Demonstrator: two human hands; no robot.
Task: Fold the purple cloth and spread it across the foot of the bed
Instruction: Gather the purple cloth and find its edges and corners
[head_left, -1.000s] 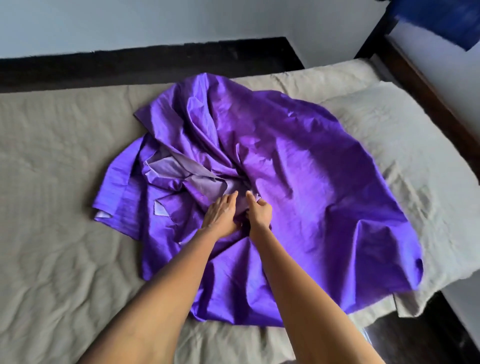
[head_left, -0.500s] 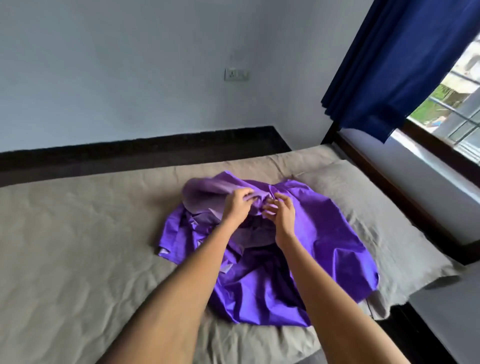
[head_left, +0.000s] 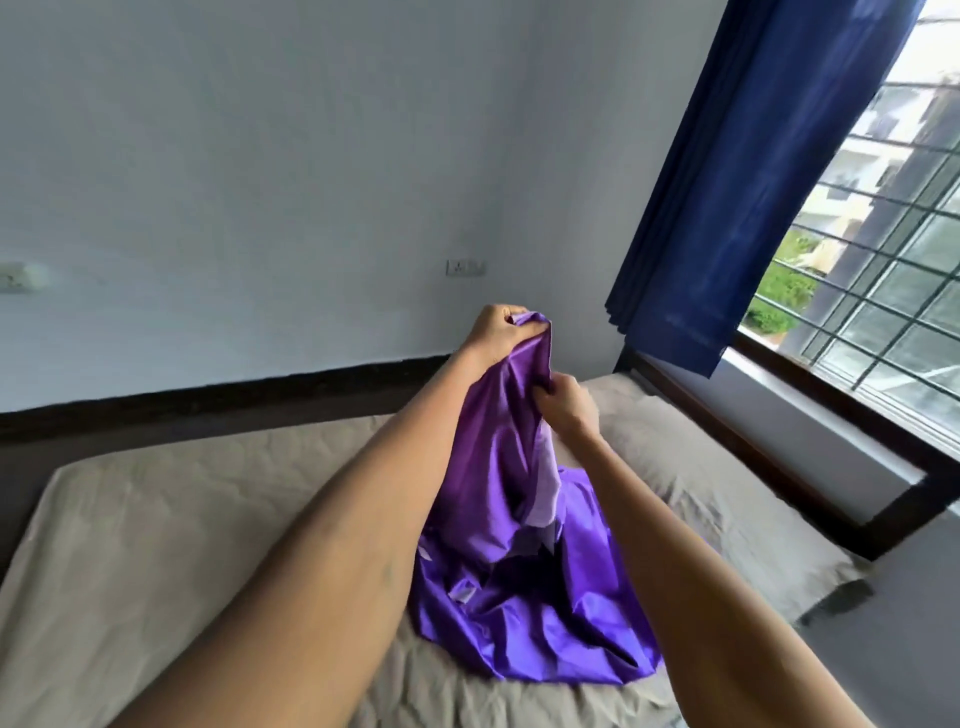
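Where both hands pressed into the heap a second ago, the left hand (head_left: 501, 332) now clenches a bunch of the cloth (head_left: 524, 561) high in the air, and the right hand (head_left: 563, 402) pinches it just below. Between them the fabric hangs in a rope; its lower part still pools on the bed (head_left: 182, 530) beside the pillow (head_left: 691, 499). Folding, I judge, has barely begun: an edge or corner must be found first.

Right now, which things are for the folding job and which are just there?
For the job: cloth, left hand, right hand, bed.
Just there: pillow, curtain, window, wall socket.
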